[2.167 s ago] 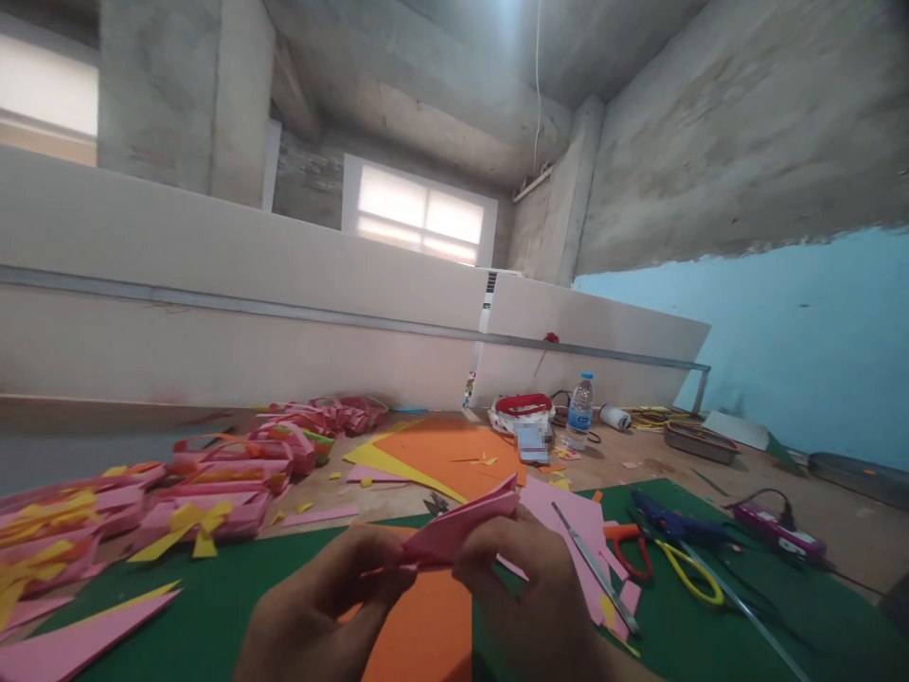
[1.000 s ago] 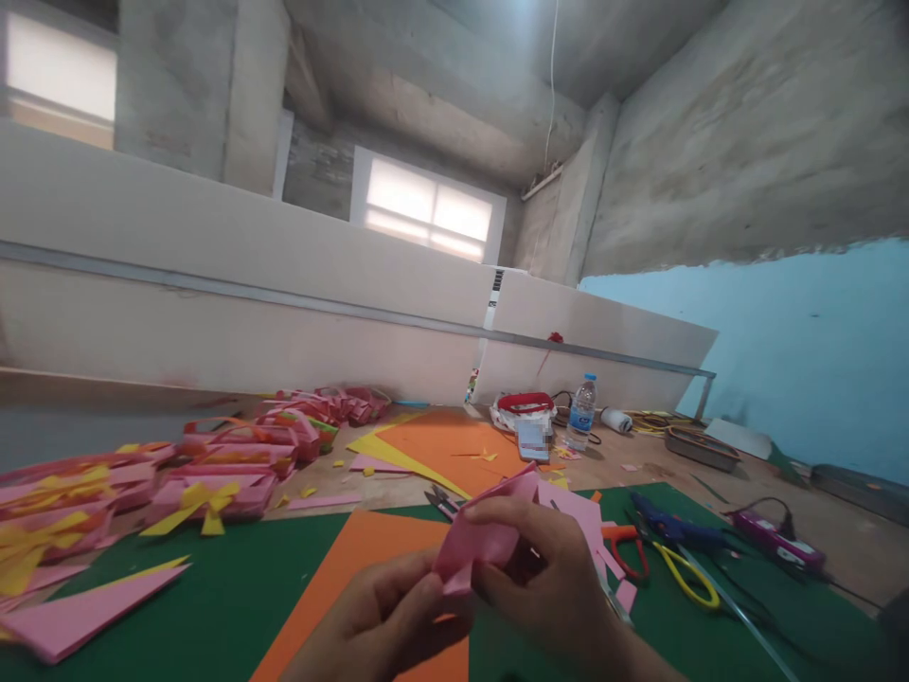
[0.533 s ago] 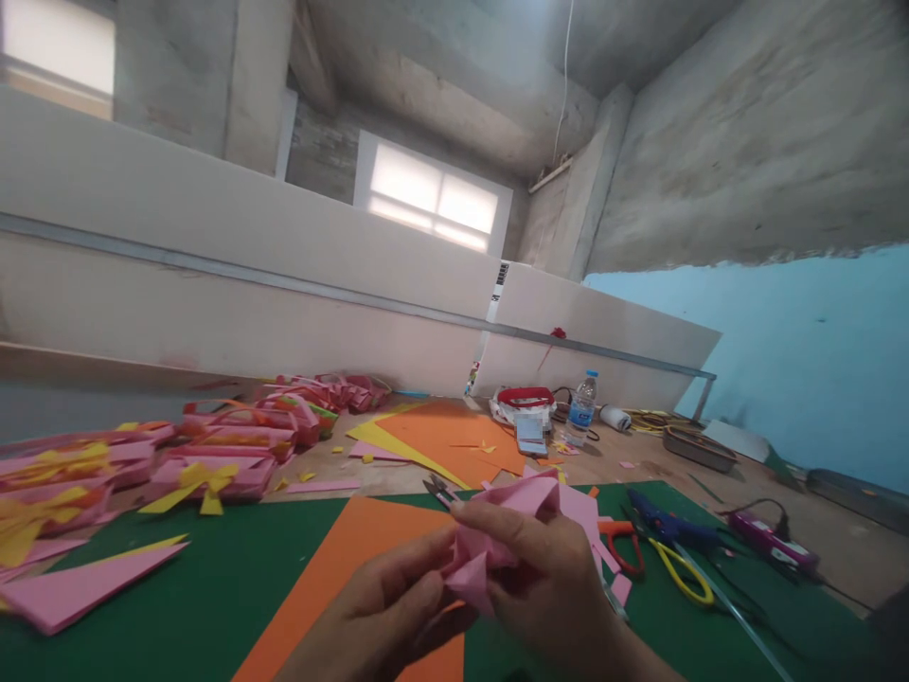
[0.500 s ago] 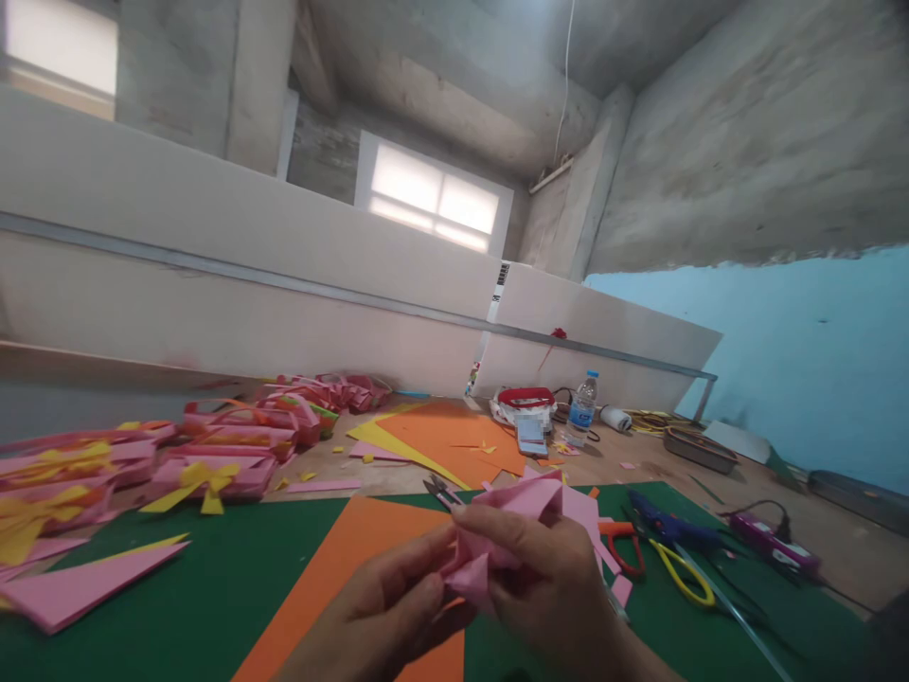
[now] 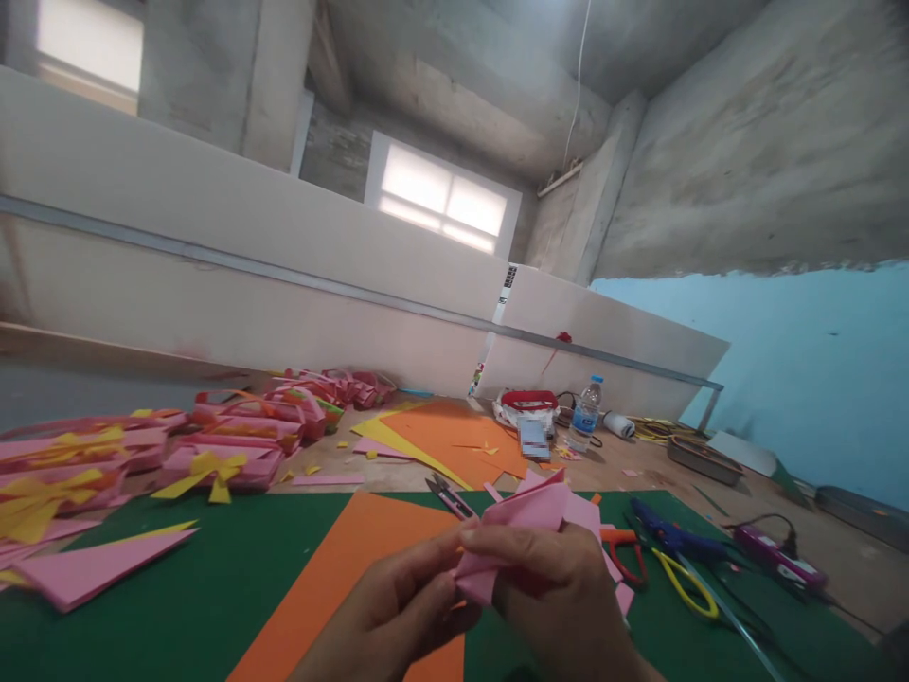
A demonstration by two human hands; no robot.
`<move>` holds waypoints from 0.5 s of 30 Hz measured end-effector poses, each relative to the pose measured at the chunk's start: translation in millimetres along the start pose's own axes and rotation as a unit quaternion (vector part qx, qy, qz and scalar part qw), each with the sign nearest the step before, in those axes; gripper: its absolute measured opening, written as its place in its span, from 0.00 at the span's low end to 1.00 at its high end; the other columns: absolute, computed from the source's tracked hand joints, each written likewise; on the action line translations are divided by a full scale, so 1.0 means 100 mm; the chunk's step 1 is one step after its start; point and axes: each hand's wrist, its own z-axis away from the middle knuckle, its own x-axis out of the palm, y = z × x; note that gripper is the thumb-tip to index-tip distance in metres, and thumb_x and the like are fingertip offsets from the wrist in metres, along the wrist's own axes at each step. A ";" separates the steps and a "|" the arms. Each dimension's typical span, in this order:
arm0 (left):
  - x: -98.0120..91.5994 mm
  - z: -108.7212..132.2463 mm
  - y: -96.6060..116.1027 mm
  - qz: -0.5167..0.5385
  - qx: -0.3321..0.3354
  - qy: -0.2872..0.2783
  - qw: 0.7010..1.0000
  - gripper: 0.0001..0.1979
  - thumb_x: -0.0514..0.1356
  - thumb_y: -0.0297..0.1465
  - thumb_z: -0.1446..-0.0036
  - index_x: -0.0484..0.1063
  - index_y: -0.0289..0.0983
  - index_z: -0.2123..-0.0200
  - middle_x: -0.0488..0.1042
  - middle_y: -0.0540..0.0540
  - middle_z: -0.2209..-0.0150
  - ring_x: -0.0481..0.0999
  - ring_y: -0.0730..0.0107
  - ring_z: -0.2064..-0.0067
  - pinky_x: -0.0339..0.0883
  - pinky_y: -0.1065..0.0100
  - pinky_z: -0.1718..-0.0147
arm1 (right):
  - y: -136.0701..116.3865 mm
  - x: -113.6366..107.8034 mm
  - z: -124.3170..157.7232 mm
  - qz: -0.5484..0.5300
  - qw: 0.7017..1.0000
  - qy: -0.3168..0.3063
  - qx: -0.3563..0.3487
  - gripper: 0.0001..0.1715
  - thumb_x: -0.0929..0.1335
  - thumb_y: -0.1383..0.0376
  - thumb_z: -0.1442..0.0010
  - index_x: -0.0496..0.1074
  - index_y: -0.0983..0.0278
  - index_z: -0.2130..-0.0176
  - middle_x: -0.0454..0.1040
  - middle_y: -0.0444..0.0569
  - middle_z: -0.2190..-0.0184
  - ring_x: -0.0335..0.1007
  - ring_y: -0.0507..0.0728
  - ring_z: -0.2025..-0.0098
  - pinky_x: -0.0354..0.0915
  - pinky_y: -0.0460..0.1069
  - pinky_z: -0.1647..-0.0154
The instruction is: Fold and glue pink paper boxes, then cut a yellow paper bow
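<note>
Low in the head view, above an orange sheet (image 5: 337, 573) and a green mat (image 5: 213, 578) on the tabletop (image 5: 650, 474), the folded pink paper (image 5: 529, 507) sits between both hands. The left hand (image 5: 398, 601) has its grip pinched on the lower left edge; the right hand (image 5: 561, 578) is clamped around the near side, hiding its fingertips. The step in hand looks like folding or shaping this piece. The next move seems to call for steady finger pressure on the crease, holding the layers lined up. Nearby snips (image 5: 451, 497) lie untouched.
</note>
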 end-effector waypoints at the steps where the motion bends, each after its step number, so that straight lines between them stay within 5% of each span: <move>1: 0.00 -0.01 0.00 -0.010 0.002 -0.003 1.000 0.19 0.61 0.36 0.47 0.70 0.48 0.50 0.74 0.49 0.49 0.70 0.60 0.47 0.61 0.58 0.46 | 0.00 0.00 0.00 0.001 1.000 0.003 0.003 0.25 0.67 0.79 0.58 0.79 0.55 0.65 0.79 0.40 0.71 0.75 0.49 0.72 0.70 0.38 0.71; 9: 0.04 0.02 -0.01 -0.088 0.033 0.074 0.993 0.18 0.62 0.44 0.52 0.75 0.48 0.56 0.77 0.51 0.56 0.75 0.64 0.59 0.71 0.65 0.57 | -0.04 0.03 -0.03 0.039 0.993 0.065 -0.094 0.23 0.64 0.78 0.60 0.80 0.60 0.68 0.78 0.43 0.77 0.73 0.49 0.79 0.69 0.37 0.78; 15: 0.11 0.08 0.06 -0.159 0.066 0.089 0.981 0.19 0.61 0.45 0.51 0.75 0.49 0.56 0.79 0.51 0.63 0.75 0.66 0.63 0.72 0.70 0.60 | -0.03 0.01 -0.02 0.065 0.993 0.054 -0.080 0.24 0.64 0.79 0.60 0.79 0.59 0.68 0.79 0.41 0.76 0.72 0.48 0.80 0.68 0.36 0.79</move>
